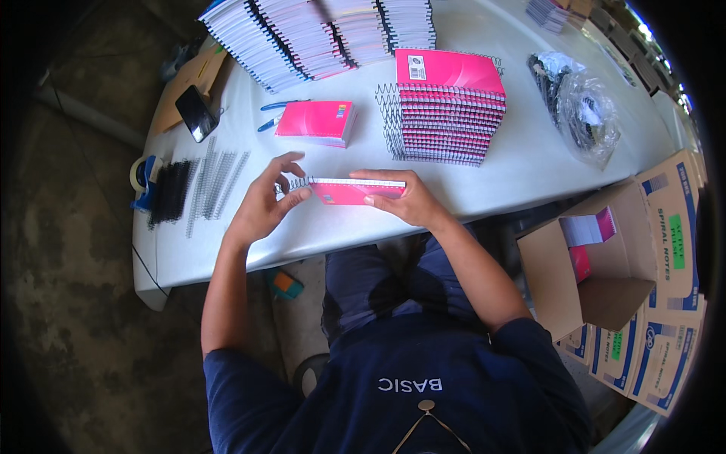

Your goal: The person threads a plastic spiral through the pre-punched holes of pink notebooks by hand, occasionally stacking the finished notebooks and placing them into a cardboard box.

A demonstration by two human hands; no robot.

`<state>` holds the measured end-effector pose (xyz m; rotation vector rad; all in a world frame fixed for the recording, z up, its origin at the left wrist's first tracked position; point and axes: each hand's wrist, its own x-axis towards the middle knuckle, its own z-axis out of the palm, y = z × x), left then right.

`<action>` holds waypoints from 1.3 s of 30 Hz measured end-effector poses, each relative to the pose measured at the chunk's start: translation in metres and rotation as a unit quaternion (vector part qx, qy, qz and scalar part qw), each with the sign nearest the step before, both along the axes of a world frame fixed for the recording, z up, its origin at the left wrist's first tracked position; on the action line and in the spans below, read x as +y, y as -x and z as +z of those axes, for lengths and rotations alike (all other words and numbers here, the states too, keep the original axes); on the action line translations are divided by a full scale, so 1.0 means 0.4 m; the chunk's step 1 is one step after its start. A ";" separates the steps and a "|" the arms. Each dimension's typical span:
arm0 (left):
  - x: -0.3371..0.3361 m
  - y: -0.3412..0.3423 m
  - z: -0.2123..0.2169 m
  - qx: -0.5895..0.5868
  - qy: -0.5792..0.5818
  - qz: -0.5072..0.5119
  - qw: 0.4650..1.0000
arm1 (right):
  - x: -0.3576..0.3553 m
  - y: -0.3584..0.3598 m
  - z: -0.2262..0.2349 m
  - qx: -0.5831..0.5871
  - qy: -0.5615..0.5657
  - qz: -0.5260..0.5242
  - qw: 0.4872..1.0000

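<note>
Near the table's front edge, my right hand (401, 198) grips a pink notebook (344, 194) by its right end, thumb in front and fingers behind. The notebook stands on its long side with its punched edge up. A wire spiral coil (296, 184) sticks out from its left end. My left hand (274, 193) pinches around this coil, thumb below it and index finger raised above. Just beyond lies a short stack of pink notepads (314, 121) without coils. Blue-handled pliers (270, 121) rest beside that stack.
A tall pile of coiled pink notebooks (452, 121) stands to the right. Loose metal coils (219, 181), black coils (172, 189), a tape dispenser (142, 181) and a phone (197, 113) lie left. Large bound stacks (318, 38) fill the back. An open carton (548, 280) stands at the right; a plastic bag (586, 113) lies behind.
</note>
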<state>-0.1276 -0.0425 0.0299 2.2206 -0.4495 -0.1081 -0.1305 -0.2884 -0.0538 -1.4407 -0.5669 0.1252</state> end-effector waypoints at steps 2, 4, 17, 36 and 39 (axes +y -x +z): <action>0.006 -0.018 -0.001 -0.071 -0.096 -0.064 0.991 | 0.002 -0.002 0.002 0.022 0.023 0.009 0.999; 0.002 -0.025 0.013 -0.127 -0.167 -0.074 0.975 | 0.004 -0.011 -0.020 0.081 0.072 0.019 0.994; -0.044 0.119 -0.246 -0.380 -0.206 0.030 0.901 | 0.050 0.087 -0.012 -0.109 0.043 -0.105 0.988; -0.011 0.193 -0.372 -0.395 -0.219 0.010 0.892 | 0.093 0.130 -0.050 -0.163 0.040 -0.092 0.982; 0.016 0.139 -0.257 -0.564 -0.231 0.066 0.790 | 0.084 0.129 -0.050 -0.240 0.073 -0.110 0.962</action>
